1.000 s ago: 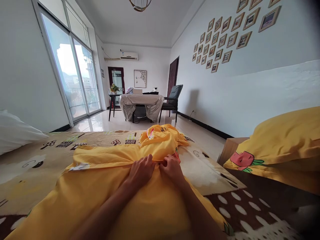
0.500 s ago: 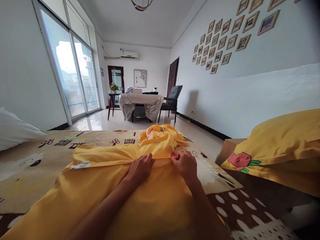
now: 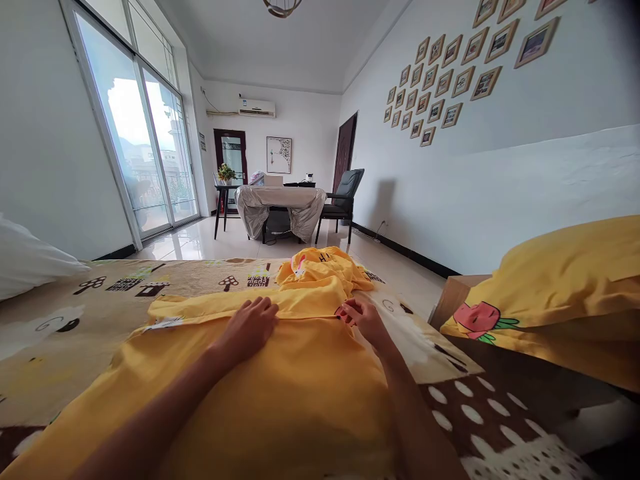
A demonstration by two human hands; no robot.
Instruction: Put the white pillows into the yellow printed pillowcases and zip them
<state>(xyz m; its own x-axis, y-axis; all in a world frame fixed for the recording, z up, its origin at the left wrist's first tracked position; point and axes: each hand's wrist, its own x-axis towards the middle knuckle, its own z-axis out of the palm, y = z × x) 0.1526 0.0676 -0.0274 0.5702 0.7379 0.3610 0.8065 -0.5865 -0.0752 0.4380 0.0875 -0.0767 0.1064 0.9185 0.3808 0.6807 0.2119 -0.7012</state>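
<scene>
A large yellow cloth lies spread over the patterned bed cover, with a folded strip along its far side. My left hand rests on that strip left of centre, its fingers closed on or against the fabric; whether they pinch it is hard to see. My right hand is at the right end of the fold, thumb and fingers pinched at the cloth's edge beside a small red print. Just beyond, a bunched part of yellow fabric shows a rabbit print and the letters "HI".
A yellow cloth with a strawberry-like print covers something at the right, near a wooden box edge. A white pillow lies at the left. Farther off stand a covered table and a black chair.
My left hand has moved left along the fold. My right hand stays near the right end, its fingers raised slightly. The folded strip lies flatter between the hands.
</scene>
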